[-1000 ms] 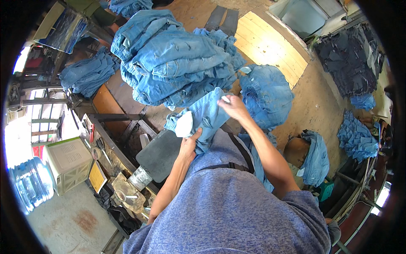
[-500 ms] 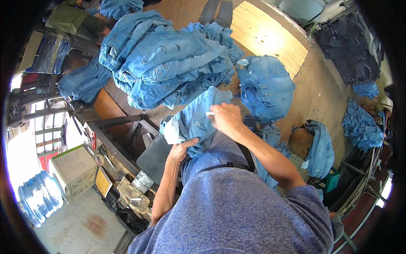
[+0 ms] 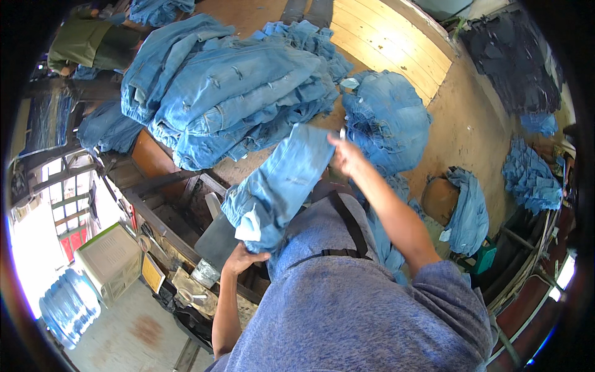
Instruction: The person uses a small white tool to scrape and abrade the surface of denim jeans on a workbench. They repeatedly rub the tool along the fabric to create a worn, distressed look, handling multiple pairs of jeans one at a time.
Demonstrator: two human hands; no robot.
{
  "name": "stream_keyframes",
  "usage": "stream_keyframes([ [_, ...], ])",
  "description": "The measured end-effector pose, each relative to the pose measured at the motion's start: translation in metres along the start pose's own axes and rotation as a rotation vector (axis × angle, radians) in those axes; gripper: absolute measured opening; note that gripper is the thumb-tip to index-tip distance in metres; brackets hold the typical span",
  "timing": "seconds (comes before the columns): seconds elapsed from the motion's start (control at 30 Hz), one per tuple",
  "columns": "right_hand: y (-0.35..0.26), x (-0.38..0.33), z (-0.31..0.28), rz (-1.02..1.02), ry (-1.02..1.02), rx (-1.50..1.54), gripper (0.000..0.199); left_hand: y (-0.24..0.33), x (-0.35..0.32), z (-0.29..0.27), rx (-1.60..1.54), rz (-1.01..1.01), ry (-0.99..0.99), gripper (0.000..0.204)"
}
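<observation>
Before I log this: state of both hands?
Left hand: closed on the denim garment.
Right hand: closed on a small white object at the garment's edge.

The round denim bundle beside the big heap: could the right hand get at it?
Probably yes: nothing visible stands between the right hand and the denim bundle, though depth is hard to judge.
</observation>
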State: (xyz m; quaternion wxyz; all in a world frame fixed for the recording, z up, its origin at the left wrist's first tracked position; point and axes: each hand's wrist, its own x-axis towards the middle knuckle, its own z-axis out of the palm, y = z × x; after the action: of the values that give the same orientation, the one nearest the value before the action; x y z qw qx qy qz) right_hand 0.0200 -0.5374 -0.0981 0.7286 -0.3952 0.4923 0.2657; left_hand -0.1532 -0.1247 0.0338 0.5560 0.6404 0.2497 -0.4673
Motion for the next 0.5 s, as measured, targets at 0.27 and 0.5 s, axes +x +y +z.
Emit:
stream_keyframes([
  [0.27, -0.133, 0.030, -0.048, -0.491, -0.039, -0.123, 0.043, 0.125, 0.128, 0.118, -0.802, 0.279, -0.126, 0.049],
  [0.5, 0.025, -0.074, -0.005, -1.125, 0.165, -0.937, 0.063, 0.131, 0.144, 0.096, -1.257, 0.464, -0.128, 0.054],
])
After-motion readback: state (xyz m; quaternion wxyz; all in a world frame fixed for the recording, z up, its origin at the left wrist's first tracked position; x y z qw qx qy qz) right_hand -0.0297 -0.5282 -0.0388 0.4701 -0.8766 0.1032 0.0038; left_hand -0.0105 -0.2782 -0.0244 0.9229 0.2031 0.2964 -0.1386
